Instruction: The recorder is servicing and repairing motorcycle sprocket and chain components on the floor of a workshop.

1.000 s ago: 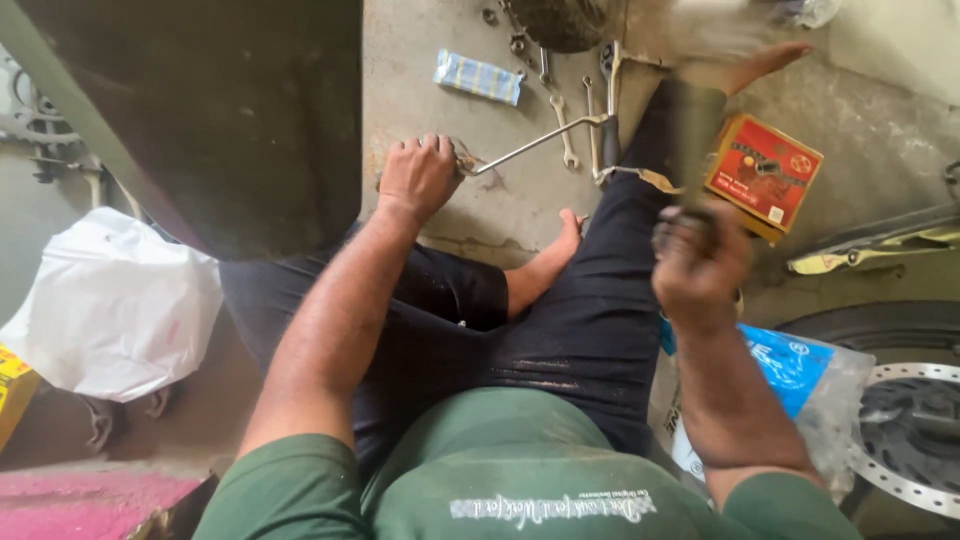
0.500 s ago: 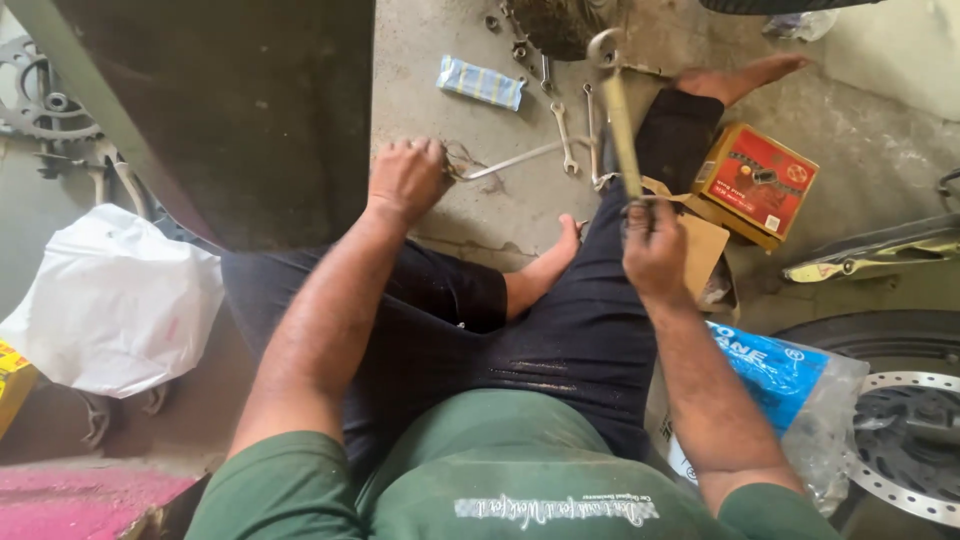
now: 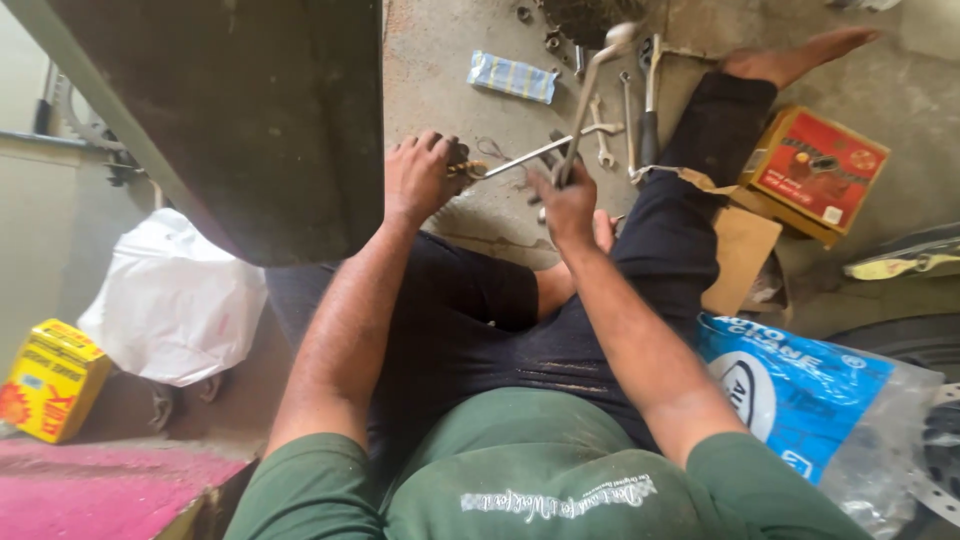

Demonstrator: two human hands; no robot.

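I sit on a concrete floor in dark trousers, one bare foot stretched out ahead. My left hand rests on the floor, closed around the end of a long thin metal tool that lies pointing right. My right hand grips a long ring spanner by its lower end and holds it up at a slant, ring head at the top. The two hands are close together.
Several spanners and small nuts lie on the floor ahead, with a checked cloth. A red box and brown cardboard lie right, a blue-printed bag and wheel bottom right. A dark panel, white bag and yellow box stand left.
My right hand has swung the spanner from the right side in toward the left hand. The left hand has stayed on the thin tool on the floor.
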